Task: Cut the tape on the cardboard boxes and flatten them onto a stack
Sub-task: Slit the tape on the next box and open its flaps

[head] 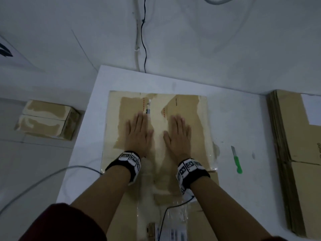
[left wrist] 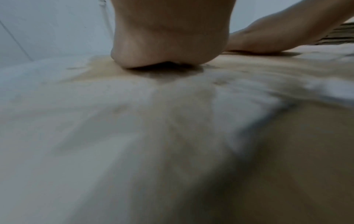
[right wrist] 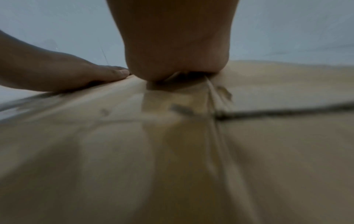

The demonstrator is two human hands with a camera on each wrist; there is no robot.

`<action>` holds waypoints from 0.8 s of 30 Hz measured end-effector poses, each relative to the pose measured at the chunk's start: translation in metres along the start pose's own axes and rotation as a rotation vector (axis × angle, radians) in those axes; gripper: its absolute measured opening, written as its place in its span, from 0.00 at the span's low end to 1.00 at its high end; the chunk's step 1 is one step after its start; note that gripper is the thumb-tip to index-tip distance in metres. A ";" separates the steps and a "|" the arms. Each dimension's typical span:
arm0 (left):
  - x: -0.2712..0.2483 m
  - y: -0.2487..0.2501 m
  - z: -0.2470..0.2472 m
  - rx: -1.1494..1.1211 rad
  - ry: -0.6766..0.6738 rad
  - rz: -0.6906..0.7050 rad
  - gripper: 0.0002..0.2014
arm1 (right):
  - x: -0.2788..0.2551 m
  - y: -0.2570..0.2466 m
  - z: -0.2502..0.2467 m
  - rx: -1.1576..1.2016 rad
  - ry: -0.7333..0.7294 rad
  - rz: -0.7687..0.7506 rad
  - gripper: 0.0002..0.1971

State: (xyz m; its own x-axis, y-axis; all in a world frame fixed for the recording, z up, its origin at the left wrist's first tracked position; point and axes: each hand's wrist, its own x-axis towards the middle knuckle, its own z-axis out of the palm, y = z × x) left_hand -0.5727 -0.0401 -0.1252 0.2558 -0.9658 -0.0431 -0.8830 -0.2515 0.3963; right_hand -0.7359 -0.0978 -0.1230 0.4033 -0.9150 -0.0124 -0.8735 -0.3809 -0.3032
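Both hands lay flat, fingers straight and together, palms down on a flattened brown cardboard box with torn pale tape patches. The left hand and right hand sat side by side, near but apart. The box rested on a white surface under the hands. A green-handled knife lay on the surface just right of the right hand. Further right stood a stack of flattened brown cardboard. Left of the left hand, off the surface, sat a closed taped cardboard box on the pale floor. A black cable ran down the white wall beyond the hands.
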 end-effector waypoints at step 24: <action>0.087 -0.026 -0.013 0.099 -0.036 -0.007 0.38 | 0.099 0.013 -0.008 -0.035 -0.109 0.040 0.41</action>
State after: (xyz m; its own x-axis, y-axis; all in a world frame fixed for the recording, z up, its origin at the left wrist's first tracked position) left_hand -0.5220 -0.1168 -0.1275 0.2493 -0.9652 -0.0788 -0.9163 -0.2614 0.3033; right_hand -0.7099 -0.1944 -0.1211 0.3934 -0.9105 -0.1276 -0.8977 -0.3503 -0.2673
